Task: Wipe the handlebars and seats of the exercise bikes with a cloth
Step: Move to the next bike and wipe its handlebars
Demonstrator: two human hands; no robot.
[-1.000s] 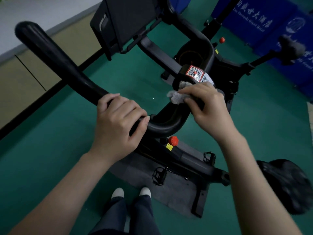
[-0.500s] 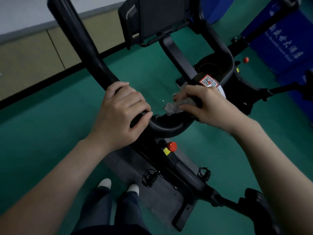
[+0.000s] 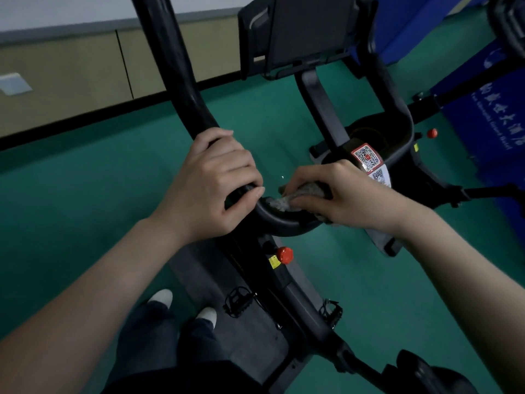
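Observation:
A black exercise bike fills the middle of the view. Its looped handlebar (image 3: 181, 81) runs up the left side and curves round at the centre. My left hand (image 3: 210, 183) grips the left bar just above that curve. My right hand (image 3: 338, 191) holds a grey cloth (image 3: 287, 199) and presses it onto the bottom curve of the handlebar, close to my left thumb. The bike's black seat (image 3: 426, 373) shows at the bottom right, partly cut off by the frame edge.
A dark console screen (image 3: 306, 32) stands at the top centre. A red knob (image 3: 285, 255) sits on the frame below the bar. Pedals (image 3: 238, 301) hang over a grey mat. Blue banners (image 3: 483, 123) and another bike stand at the right. My feet (image 3: 181, 305) are beside the mat.
My right hand has slid the cloth down the handlebar curve toward my left hand. The view has tilted up and closer to the bars. My left hand keeps its grip.

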